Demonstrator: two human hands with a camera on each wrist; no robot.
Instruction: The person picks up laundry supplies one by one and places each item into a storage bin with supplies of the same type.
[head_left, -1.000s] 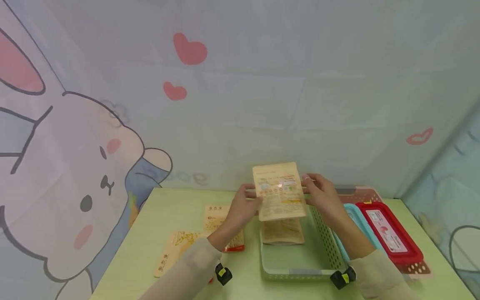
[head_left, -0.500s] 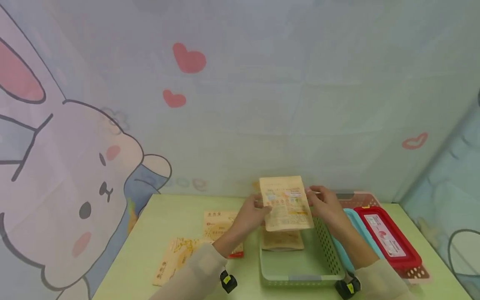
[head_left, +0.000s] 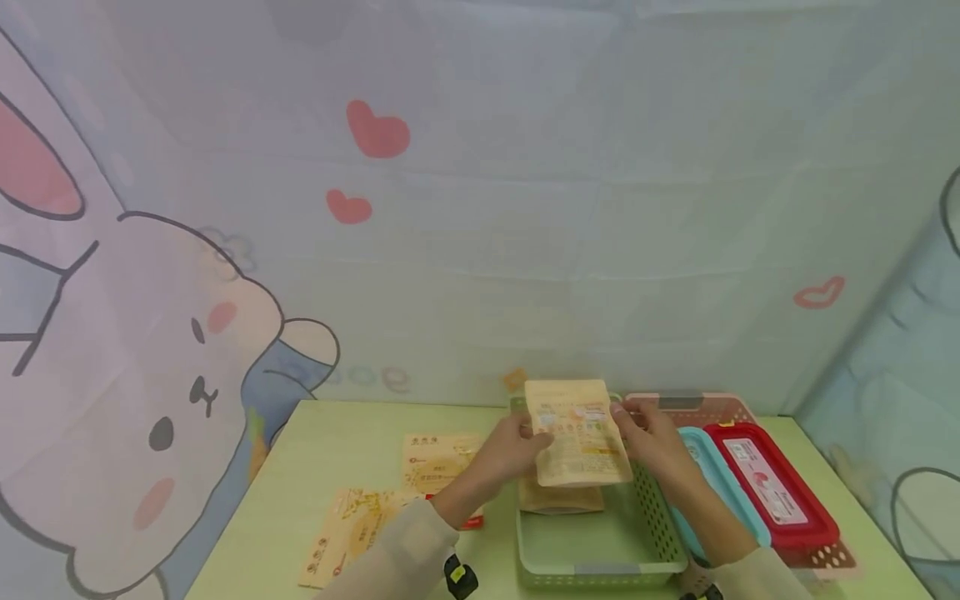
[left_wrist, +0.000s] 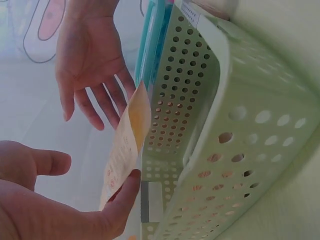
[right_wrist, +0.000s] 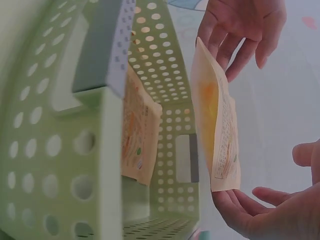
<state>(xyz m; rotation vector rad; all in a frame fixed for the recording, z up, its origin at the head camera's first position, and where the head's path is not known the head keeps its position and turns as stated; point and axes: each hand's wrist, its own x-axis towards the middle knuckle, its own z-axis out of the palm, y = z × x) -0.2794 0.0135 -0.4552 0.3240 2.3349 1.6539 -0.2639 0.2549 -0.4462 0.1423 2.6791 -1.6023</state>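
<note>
A flat tan pouch [head_left: 581, 433] covered in print is held up over the green basket [head_left: 600, 575], between both hands. My left hand [head_left: 513, 448] supports its left edge with the fingers, and the thumb stands off its front in the wrist views. On the opposite edge my right hand [head_left: 654, 437] has its fingers behind the pouch, with the thumb apart [right_wrist: 280, 205]. Seen edge-on, the pouch [right_wrist: 215, 120] bulges slightly and shows yellow on its other face. Inside the basket, a second tan pouch [head_left: 561, 498] leans at the back left, partly hidden.
Several tan packets [head_left: 352, 533] lie on the pale green table [head_left: 300, 467] at the left, one with a red edge. Right of the green basket is a pink basket [head_left: 738, 408] with a light-blue case [head_left: 738, 492] and a red case [head_left: 813, 521]. A cartoon-printed cloth backs the table.
The head view has tilted up, so the scene sits lower. Both hands have brought the pouch slightly rightward relative to the green basket, which stays in place.
</note>
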